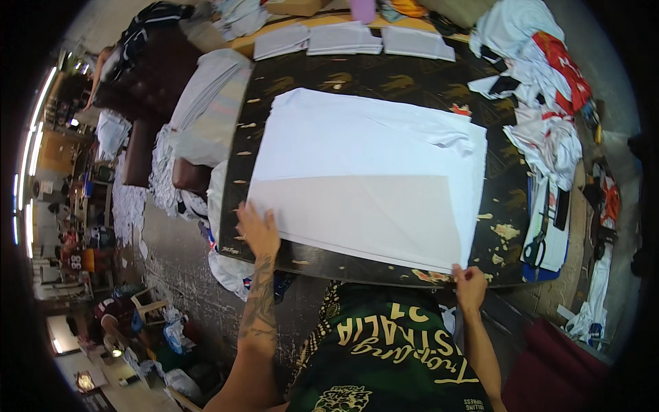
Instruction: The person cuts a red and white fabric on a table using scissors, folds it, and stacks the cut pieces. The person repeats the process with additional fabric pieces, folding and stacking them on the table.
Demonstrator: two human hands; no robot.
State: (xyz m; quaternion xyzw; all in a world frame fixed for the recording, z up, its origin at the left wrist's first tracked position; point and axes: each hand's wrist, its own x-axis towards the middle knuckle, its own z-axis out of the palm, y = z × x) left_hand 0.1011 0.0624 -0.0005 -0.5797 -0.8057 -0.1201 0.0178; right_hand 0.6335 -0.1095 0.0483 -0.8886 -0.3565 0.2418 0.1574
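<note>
A stack of white cloth lies on the dark worn tabletop, with a creased patch at its upper right. An off-white flat rectangular piece covers its near half. My left hand rests with fingers spread on the lower left corner of that piece. My right hand pinches the lower right corner at the table's near edge.
Folded white piles line the far edge. Jumbled white and red garments and black scissors are at the right. Bagged cloth and a brown armchair stand left. Co-workers are in the room at left.
</note>
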